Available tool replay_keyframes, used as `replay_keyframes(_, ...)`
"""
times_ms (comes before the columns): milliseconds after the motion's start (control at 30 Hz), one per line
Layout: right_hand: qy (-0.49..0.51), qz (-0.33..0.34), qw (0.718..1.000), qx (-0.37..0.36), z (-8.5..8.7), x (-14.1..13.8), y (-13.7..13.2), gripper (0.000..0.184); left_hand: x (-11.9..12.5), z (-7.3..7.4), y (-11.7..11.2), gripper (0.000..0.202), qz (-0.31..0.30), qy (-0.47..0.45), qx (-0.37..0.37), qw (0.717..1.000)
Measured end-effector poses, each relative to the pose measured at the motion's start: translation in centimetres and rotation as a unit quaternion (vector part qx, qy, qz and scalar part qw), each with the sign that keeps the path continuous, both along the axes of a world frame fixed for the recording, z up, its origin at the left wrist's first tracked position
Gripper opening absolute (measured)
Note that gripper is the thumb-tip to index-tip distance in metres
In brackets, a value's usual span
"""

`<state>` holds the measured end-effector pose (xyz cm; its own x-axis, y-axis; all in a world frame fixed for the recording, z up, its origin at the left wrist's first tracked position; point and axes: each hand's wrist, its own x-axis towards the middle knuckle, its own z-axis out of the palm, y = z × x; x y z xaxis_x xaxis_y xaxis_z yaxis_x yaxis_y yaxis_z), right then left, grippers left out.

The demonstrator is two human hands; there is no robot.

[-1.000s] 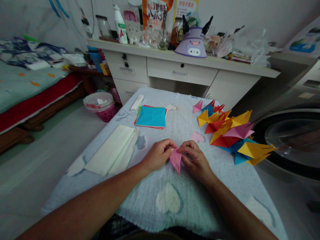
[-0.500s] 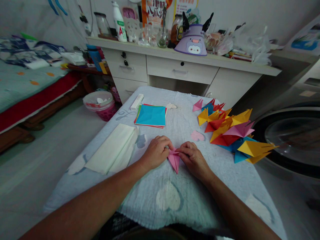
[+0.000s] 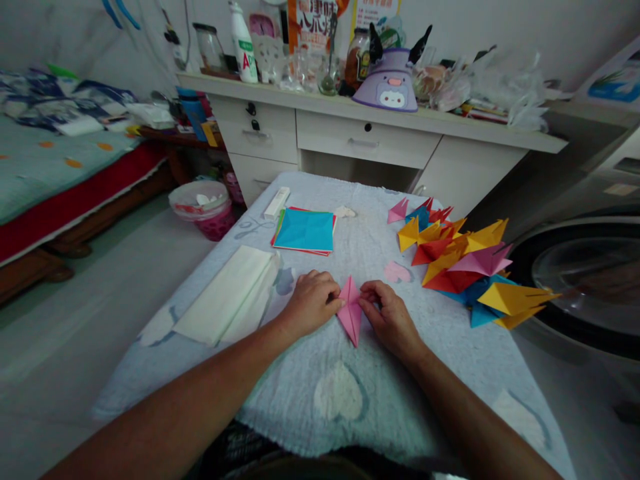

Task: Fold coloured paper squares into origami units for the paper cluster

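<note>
A pink origami paper (image 3: 351, 315), folded into a narrow diamond with a crease down its middle, lies on the cloth-covered table in front of me. My left hand (image 3: 316, 300) pinches its left corner between thumb and fingers. On the opposite side, my right hand (image 3: 389, 312) grips the right corner with thumb and forefinger. Beyond my hands is a stack of square coloured sheets (image 3: 305, 231), blue on top. Several folded paper cranes (image 3: 450, 253) in yellow, red, blue and pink are grouped to the right.
A folded whitish cloth or paper (image 3: 227, 297) lies left of my hands, with a small white box (image 3: 277, 203) behind it. A white desk (image 3: 367, 137) holding jars, a bottle and a purple hat (image 3: 387, 80) stands beyond the table. A pink bin (image 3: 203, 207) is on the floor.
The pink paper's upper point, folded down or hidden before, now stretches away from me, making a full diamond. My hands have moved slightly apart to its side corners.
</note>
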<state>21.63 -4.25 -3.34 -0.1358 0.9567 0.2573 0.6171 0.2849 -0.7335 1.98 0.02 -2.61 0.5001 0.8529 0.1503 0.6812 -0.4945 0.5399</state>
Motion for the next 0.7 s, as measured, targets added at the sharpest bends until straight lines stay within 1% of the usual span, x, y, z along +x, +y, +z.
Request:
replay_keyframes(67,-0.005,0.012,1.0,0.013,0.19,-0.04,-0.12,0.01,-0.02,-0.13,0.07,0.013,0.012,0.006,0.003,1.0)
replay_keyframes(233,-0.04,0.055,0.997,0.047,0.44,-0.14,-0.3,0.024,0.09,-0.42,0.02,0.014,0.031,-0.003,0.013,0.999)
replay_keyframes(333,-0.062,0.064,0.994,0.059,0.16,-0.14,-0.35,0.03,0.16,-0.49,-0.05,0.023,0.051,-0.038,0.015,0.998)
replay_keyframes(400,-0.086,0.068,0.992,0.061,0.02,-0.14,-0.37,0.032,0.14,-0.42,-0.06,0.028,0.052,-0.055,0.023,0.997)
replay_keyframes(467,-0.118,0.073,0.988,0.059,0.0,-0.13,-0.42,0.033,0.08,-0.27,-0.04,0.027,0.025,-0.057,0.035,0.997)
replay_keyframes(600,-0.173,0.089,0.979,0.064,0.26,0.01,-0.61,0.03,-0.03,-0.03,0.04,0.013,-0.063,-0.025,0.037,0.997)
replay_keyframes(700,-0.188,0.096,0.975,0.064,0.54,0.35,-0.79,0.03,-0.1,-0.14,0.13,0.017,-0.089,-0.006,0.03,0.996)
